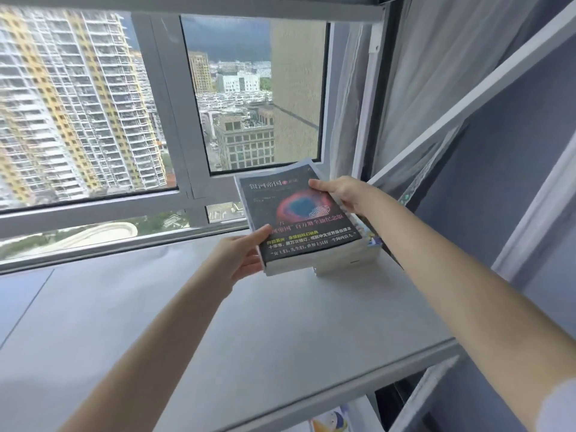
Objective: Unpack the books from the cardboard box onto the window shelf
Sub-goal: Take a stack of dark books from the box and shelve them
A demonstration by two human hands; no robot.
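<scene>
Left hand and right hand grip 1 dark book over a shelf stack beside the curtain.

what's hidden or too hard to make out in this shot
1. Stack under the dark book, head view: the book and right arm cover it; count unclear.
2. Fingers of the left hand and right hand: mostly hidden behind the book.
3. Colourful item below the shelf: cut off by the bottom edge.
4. Cardboard box: out of frame.
</scene>
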